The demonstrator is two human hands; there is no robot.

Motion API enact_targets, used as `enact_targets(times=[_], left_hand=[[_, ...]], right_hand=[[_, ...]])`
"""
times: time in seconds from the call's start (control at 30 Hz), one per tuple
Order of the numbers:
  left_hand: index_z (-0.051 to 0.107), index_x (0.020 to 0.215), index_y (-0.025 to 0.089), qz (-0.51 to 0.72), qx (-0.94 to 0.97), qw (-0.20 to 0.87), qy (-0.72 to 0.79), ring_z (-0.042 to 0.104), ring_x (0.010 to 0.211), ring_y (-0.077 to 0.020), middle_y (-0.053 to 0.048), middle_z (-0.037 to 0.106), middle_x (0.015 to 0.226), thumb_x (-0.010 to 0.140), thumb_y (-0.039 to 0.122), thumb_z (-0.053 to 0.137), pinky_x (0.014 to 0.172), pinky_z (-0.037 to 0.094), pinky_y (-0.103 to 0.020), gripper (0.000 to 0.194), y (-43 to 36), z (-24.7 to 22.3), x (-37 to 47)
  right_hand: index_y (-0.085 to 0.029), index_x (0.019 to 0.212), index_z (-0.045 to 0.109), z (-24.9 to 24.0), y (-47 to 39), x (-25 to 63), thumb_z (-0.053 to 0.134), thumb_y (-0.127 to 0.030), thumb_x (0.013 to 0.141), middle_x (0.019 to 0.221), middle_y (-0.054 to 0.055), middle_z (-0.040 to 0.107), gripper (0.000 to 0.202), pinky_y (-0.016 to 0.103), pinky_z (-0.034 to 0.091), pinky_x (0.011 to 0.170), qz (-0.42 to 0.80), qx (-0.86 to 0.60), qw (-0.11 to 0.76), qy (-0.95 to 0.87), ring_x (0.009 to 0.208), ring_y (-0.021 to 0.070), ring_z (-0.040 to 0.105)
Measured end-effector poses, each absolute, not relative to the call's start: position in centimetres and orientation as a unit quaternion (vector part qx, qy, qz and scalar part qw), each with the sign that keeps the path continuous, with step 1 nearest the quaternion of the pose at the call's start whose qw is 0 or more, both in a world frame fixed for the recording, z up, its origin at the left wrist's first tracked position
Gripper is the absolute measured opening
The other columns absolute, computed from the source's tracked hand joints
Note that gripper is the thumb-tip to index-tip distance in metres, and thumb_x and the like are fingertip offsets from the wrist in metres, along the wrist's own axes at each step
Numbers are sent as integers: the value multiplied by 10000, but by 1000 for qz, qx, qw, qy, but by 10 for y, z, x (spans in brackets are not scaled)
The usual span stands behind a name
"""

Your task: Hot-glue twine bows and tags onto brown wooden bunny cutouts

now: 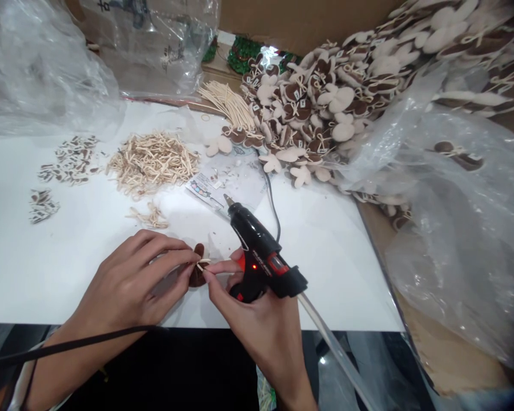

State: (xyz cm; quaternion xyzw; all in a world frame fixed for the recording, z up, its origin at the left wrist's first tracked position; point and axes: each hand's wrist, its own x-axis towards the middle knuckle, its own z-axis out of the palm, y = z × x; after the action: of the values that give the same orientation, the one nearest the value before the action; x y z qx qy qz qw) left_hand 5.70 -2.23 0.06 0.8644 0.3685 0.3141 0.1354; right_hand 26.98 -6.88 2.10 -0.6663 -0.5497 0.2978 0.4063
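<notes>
A small brown fuzzy cutout (197, 276) with rounded lobes is at the front of the white table, with a thin cream string bow (203, 262) on it. My left hand (143, 274) pinches the cutout and bow from the left, fingers closed. My right hand (257, 314) has a black and red hot glue gun (257, 240) in its grip, its red light lit and its nozzle pointing up and left. The thumb and forefinger of that same hand also press together at the bow's right side. The fingertips partly hide the cutout.
Cream string bows (154, 162) lie heaped behind my hands, with a few bows (151, 216) nearer. Small brown-and-white tags (75, 160) are at left. Finished-looking brown and cream cutouts (308, 108) pile up at back right beside plastic bags (466, 228). A cord (274, 200) crosses the table.
</notes>
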Motion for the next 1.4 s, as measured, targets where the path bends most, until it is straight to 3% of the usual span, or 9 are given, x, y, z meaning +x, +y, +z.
enact_targets(times=[0.13,0.3,0.43,0.73,0.93,1.07,1.2,1.4], left_hand=[[752,1299,224,310,862,151,372,760,1125,-235,-53,838,1240,1153,145,710,1012,599,-400,172,-24,2,56],[741,1335,227,321,857,163,368,775,1199,-236,-63,831,1304,1142,130,713,1041,604,-391,218,-25,5,57],[731,1378,223,312,861,181,358,757,1222,-215,-64,821,1333,1149,155,732,1069,592,-365,239,-24,9,60],[702,1397,257,323,845,208,373,804,1163,-272,-79,851,1299,1156,247,739,995,653,-451,243,-25,7,58],[692,1409,296,316,833,220,397,810,1118,-297,-78,842,1262,1176,389,740,925,683,-501,256,-26,3,54],[693,1391,295,304,837,219,400,792,1116,-310,-76,846,1241,1180,485,729,940,677,-510,286,-24,-2,52],[698,1368,311,305,836,227,397,794,1128,-302,-61,850,1244,1160,460,768,950,678,-482,265,-23,-5,51],[683,1388,307,311,835,233,390,803,1117,-252,-57,825,1258,1164,406,775,943,667,-387,262,-25,-9,48]], right_hand=[[-258,961,897,22,-73,282,870,-286,966,994,41,889,39,323,715,753,292,-661,415,-553,609,155,745],[-250,1020,873,29,-77,286,862,-246,970,984,37,892,52,246,667,595,340,-653,415,-535,554,132,723],[-258,1039,827,29,-79,283,882,-272,967,967,45,903,91,258,690,616,374,-665,411,-499,603,165,763],[-267,1015,825,29,-79,283,901,-282,957,1052,56,915,97,267,687,621,358,-674,409,-500,594,154,747],[-258,996,885,29,-73,286,869,-285,971,1060,42,899,41,234,645,530,347,-657,415,-525,527,115,700],[-275,1028,867,22,-66,286,877,-315,984,1089,34,911,60,282,682,645,307,-664,418,-538,605,149,754],[-289,1101,832,16,-59,283,889,-356,996,1036,9,925,137,335,682,722,314,-677,406,-528,630,184,784],[-278,994,854,18,-52,283,881,-375,983,1103,48,934,102,371,691,787,357,-667,368,-541,801,250,882]])
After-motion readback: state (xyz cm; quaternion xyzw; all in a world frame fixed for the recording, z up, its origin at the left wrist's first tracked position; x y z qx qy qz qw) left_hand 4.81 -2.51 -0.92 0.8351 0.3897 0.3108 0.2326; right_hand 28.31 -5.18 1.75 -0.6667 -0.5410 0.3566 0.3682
